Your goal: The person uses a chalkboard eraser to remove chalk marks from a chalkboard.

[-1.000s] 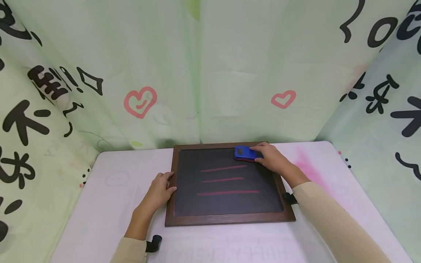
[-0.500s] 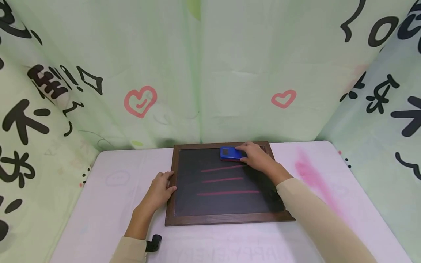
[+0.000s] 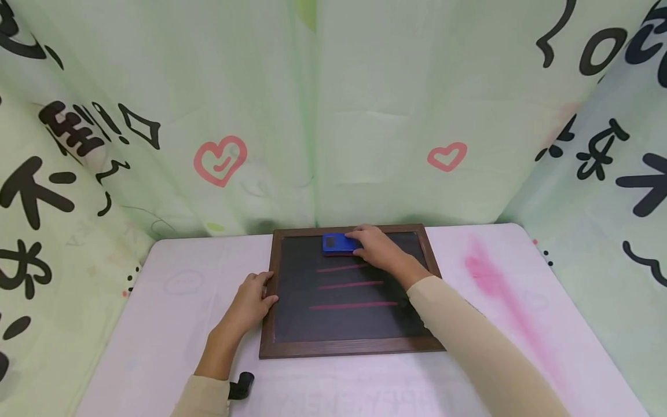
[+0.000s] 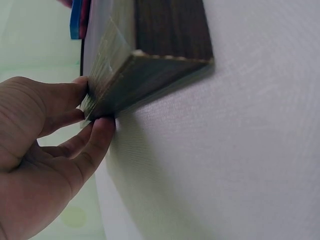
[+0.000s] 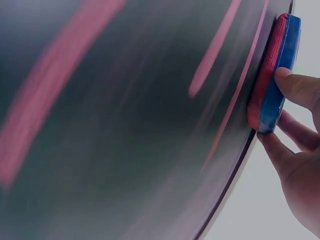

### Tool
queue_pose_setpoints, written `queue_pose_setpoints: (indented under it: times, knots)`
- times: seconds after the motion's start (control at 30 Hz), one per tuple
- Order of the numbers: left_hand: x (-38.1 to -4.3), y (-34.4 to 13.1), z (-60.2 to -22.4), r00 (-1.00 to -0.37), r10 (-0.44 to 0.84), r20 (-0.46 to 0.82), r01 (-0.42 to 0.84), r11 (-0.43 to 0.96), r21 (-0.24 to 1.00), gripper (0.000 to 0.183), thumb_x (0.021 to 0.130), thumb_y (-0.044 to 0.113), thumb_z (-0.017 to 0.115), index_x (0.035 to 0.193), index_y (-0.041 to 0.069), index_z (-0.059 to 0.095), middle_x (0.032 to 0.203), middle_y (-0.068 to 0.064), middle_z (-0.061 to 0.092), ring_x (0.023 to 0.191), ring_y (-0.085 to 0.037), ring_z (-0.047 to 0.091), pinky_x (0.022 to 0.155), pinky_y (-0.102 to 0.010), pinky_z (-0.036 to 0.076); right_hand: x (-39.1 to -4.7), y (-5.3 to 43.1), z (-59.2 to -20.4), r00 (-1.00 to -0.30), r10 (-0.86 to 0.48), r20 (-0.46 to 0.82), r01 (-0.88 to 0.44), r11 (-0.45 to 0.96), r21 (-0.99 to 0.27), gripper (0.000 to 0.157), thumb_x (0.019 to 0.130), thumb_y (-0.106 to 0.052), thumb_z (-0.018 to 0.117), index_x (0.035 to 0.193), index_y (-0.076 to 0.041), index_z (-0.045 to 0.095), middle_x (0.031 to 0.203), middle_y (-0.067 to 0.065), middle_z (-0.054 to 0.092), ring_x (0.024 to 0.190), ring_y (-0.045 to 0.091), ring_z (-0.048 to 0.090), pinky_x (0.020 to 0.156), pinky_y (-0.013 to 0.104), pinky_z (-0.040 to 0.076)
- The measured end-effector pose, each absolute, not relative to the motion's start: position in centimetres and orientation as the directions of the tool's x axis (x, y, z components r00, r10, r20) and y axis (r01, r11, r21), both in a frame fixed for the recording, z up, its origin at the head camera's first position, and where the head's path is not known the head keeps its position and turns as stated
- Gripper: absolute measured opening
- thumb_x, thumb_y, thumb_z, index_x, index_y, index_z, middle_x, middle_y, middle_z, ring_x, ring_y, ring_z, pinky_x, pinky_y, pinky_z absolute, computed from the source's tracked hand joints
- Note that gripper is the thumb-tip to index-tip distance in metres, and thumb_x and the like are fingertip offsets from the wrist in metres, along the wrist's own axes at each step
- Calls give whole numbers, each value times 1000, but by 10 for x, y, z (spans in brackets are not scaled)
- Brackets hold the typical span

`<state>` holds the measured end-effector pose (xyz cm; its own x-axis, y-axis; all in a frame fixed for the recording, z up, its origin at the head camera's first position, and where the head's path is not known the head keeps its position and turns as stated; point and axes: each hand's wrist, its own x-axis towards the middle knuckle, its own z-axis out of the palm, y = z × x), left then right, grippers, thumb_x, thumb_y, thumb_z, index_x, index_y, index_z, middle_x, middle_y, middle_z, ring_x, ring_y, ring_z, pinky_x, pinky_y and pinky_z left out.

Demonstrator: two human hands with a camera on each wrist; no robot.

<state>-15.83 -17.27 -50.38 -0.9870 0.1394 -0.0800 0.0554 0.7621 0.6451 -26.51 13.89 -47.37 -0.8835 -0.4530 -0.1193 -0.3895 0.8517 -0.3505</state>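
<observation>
A blackboard [image 3: 344, 321] in a brown wooden frame lies on the table, with three pink chalk lines across its dark surface. My right hand [image 3: 377, 248] grips the right end of a blue eraser [image 3: 336, 244] with a red felt underside. The eraser sits near the board's top edge, above the uppermost line. In the right wrist view the thumb presses the blue back [image 5: 287, 55] and the fingers curl round its end; the red felt faces the board. At the left side of the frame, my left hand [image 3: 252, 301] pinches the wooden edge [image 4: 115, 75] between thumb and fingers.
The white table [image 3: 495, 295] has a pink smear on its right part. Green-white curtains [image 3: 375, 116] with hearts and black characters hang behind and at both sides. A black wrist mount [image 3: 241, 386] shows at the left sleeve, and the right sleeve covers the board's lower right corner.
My right hand has slid the eraser leftward along the top of the board, from near the right side to left of the middle. The left hand stays on the frame.
</observation>
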Motion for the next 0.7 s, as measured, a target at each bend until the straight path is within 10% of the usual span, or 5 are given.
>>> queue_pose_setpoints:
  times: [0.7]
  knots:
    - [-160,-174,-505,-985,144,-93,51,766,641,57,93,4,75,144,-8,52,115,-25,57,87,-26,55,76,-38,47,-266,58,-473,-836,-534,-125,-477,820,-316,50,101,-15,68,149,-11,56,148,15,54,137,36,51,113,45,44]
